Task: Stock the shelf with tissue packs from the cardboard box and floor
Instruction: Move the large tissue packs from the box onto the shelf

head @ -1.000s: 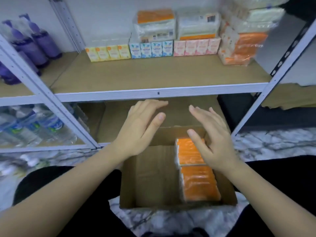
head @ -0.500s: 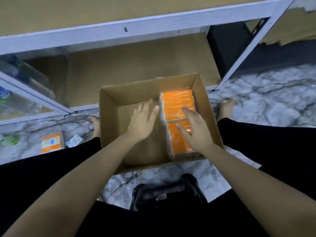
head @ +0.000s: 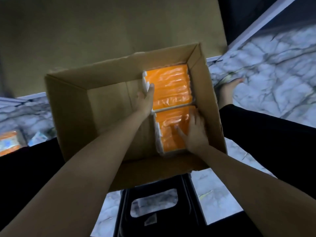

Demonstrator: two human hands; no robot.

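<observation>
An open cardboard box [head: 118,66] stands on the floor between my knees. Two orange tissue packs lie along its right wall: a far pack [head: 171,84] and a near pack [head: 171,122]. My left hand [head: 145,100] is inside the box against the far pack's left side, with the thumb on its top edge and the fingers hidden below. Resting on the near pack's right part, fingers spread, is my right hand [head: 196,132]. Neither pack is lifted. The left half of the box is bare cardboard.
The brown bottom shelf board [head: 102,28] lies just beyond the box, with a white upright [head: 256,24] at the right. An orange pack [head: 9,142] and a small blue-white pack [head: 38,137] lie on the marble floor at left. A black stool [head: 153,211] is under me.
My head has tipped down from the stocked shelf to the box. Both hands have dropped into the box; the left reached the far pack's side and the right slid onto the near pack.
</observation>
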